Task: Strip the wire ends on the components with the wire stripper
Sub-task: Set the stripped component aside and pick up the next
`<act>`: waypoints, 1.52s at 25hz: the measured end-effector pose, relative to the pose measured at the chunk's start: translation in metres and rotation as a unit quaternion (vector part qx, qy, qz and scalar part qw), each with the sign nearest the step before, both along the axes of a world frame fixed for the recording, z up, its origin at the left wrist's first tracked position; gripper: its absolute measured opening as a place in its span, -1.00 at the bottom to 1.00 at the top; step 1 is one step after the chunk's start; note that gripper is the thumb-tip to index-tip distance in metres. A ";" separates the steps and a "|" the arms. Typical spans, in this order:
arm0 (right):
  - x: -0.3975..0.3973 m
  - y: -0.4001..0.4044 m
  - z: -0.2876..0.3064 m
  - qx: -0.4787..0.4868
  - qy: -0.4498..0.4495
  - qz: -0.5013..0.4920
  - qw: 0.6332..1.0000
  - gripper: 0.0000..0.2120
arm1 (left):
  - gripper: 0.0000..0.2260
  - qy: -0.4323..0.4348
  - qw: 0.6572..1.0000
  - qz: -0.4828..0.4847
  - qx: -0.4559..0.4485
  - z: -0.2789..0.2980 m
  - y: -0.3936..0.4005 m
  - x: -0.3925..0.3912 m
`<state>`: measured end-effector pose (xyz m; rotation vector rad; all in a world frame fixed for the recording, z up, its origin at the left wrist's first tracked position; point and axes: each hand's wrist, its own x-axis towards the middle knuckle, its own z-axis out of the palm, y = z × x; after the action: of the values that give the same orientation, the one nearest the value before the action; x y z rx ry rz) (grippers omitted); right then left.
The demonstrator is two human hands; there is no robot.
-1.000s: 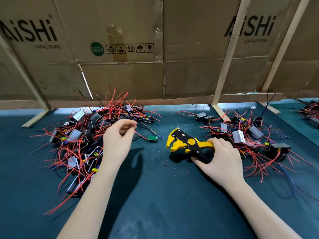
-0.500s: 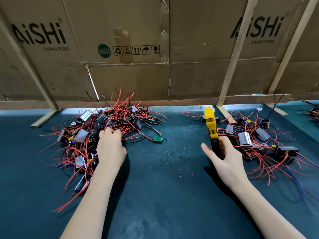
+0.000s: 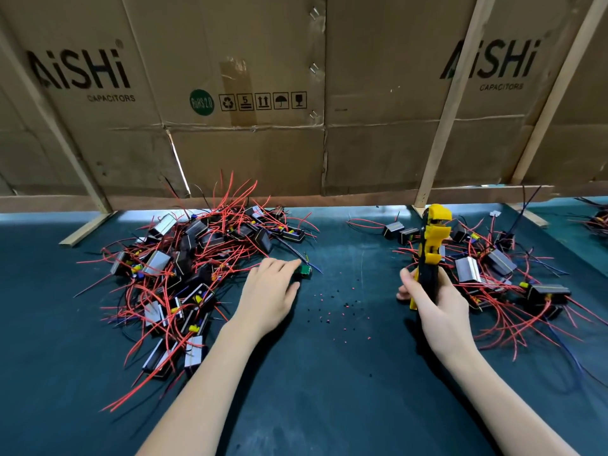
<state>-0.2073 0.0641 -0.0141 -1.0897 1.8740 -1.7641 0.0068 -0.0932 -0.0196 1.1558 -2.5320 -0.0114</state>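
A big pile of small black-and-silver components (image 3: 184,264) with long red wires lies on the left of the dark mat. My left hand (image 3: 268,294) rests at the pile's right edge, fingertips on a small green component (image 3: 306,272) with a blue wire; whether it grips it I cannot tell. My right hand (image 3: 434,301) holds the yellow-and-black wire stripper (image 3: 431,245) upright by its handles, jaws pointing up. A second, smaller pile of components (image 3: 493,271) lies just right of that hand.
A cardboard wall (image 3: 296,93) on slanted wooden battens closes off the back. Tiny red and black insulation bits (image 3: 332,307) dot the dark mat (image 3: 329,390) between my hands. More wired parts (image 3: 597,218) show at the far right edge.
My right hand lifted the stripper off the mat and turned it upright. My left hand went from above the left pile into it, then slid right to the green component.
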 end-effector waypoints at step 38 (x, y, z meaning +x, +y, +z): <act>0.000 0.002 0.009 -0.008 -0.033 -0.009 0.999 -0.66 | -0.55 0.528 0.750 0.381 0.119 0.055 -0.030 0.106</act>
<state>-0.2073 0.0664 -0.0056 -1.0093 1.8392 -1.8066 0.1126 -0.1233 0.0350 1.5715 -0.9926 -0.6060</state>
